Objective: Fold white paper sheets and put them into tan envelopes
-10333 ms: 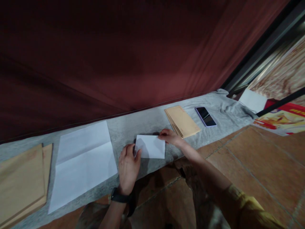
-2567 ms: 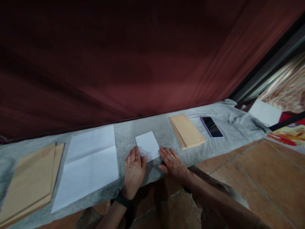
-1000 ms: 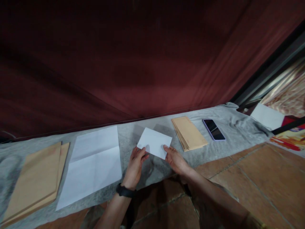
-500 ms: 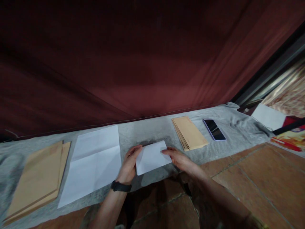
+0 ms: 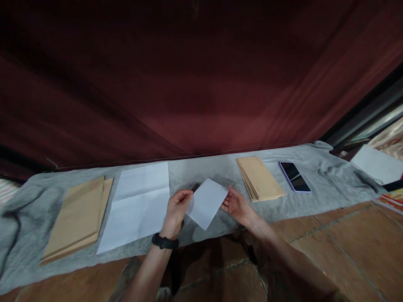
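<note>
A small folded white paper (image 5: 206, 202) is lifted off the grey cloth (image 5: 321, 188) and tilted, held between both hands. My left hand (image 5: 176, 209), with a black wristband, pinches its left edge. My right hand (image 5: 236, 204) holds its right edge with curled fingers. To the left lies a large unfolded white sheet (image 5: 138, 203) showing crease lines. A stack of narrow tan envelopes (image 5: 260, 178) lies just right of my right hand.
Large brown envelopes (image 5: 78, 218) are stacked at the left on the cloth. A dark phone (image 5: 294, 176) lies right of the tan stack. A dark red curtain (image 5: 201, 84) hangs behind. Terracotta floor tiles (image 5: 346, 251) run along the front; a white sheet (image 5: 376, 164) sits far right.
The folded paper, flat on the cloth under both palms 2.6 s ago, has been picked up and turned in my hands. The view has shifted to the left.
</note>
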A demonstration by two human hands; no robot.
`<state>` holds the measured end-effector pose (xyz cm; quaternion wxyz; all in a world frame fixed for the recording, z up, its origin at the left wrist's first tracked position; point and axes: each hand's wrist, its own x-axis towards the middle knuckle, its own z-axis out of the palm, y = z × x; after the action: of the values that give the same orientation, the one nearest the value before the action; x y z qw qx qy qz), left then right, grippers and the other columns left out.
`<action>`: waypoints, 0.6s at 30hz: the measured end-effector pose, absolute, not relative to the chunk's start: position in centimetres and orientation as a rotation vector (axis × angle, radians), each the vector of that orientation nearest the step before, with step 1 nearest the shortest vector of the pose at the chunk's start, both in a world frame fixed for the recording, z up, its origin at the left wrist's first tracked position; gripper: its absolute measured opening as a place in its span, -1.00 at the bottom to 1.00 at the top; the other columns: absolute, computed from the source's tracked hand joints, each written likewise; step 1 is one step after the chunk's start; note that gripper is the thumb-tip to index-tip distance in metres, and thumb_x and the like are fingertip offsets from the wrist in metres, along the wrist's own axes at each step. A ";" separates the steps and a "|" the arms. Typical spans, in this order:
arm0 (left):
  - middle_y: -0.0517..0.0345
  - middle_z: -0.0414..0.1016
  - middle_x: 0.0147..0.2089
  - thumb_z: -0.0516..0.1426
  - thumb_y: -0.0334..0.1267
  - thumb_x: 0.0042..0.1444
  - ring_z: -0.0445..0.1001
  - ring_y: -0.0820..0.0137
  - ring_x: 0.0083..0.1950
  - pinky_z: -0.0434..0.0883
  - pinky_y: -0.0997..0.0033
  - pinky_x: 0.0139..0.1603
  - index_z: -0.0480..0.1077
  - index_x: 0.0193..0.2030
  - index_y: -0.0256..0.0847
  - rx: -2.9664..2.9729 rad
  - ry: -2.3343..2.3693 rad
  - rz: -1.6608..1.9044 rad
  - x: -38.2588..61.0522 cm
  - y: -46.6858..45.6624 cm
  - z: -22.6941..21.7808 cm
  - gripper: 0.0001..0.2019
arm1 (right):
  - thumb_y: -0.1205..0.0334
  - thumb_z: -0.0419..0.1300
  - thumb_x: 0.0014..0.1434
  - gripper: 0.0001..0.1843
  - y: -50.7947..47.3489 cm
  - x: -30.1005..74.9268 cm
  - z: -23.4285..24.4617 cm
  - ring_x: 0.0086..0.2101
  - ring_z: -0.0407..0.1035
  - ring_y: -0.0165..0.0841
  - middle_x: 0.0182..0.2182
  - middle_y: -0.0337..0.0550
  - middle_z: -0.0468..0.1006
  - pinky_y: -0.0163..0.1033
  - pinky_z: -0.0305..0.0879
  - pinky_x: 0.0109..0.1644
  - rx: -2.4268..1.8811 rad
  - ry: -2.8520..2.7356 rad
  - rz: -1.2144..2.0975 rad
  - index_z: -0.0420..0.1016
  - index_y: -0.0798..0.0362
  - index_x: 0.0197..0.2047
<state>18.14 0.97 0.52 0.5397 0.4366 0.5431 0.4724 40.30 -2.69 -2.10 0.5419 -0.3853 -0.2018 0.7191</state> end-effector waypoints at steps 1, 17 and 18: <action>0.18 0.50 -0.41 0.33 0.00 -0.13 0.38 0.44 -0.41 0.27 0.47 -0.37 0.52 -0.31 -0.22 1.031 1.311 1.163 18.1 1.0 0.2 -0.66 | -0.08 0.21 0.22 -0.66 -2.9 39.6 -2.2 -0.13 0.54 -0.25 -0.16 -0.07 0.65 -0.11 0.42 0.03 -0.853 -0.411 1.754 0.50 0.03 -0.13; 0.03 0.57 -0.14 0.13 -0.02 0.08 0.50 0.29 -0.12 0.42 0.30 -0.04 0.50 -0.18 -0.20 1.485 1.769 1.236 7.0 3.1 2.9 -0.68 | 0.02 0.36 -0.09 -0.60 -2.6 38.5 -4.6 -0.24 0.51 -0.14 -0.25 -0.14 0.66 -0.10 0.40 -0.14 -1.348 -0.824 1.324 0.53 -0.04 -0.16; -0.02 0.55 -0.06 0.13 -0.02 0.08 0.50 0.25 -0.07 0.41 0.25 0.01 0.49 -0.11 -0.22 1.501 1.860 1.227 4.1 3.0 3.3 -0.65 | 0.01 0.35 -0.09 -0.59 -2.5 38.7 -4.5 -0.24 0.50 -0.14 -0.25 -0.15 0.66 -0.11 0.40 -0.14 -1.357 -0.886 1.286 0.52 -0.05 -0.16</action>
<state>4.06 2.96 3.30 0.2255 0.5444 0.6744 0.4450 38.67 -2.45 -4.53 0.5110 -0.5640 -0.3679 0.5343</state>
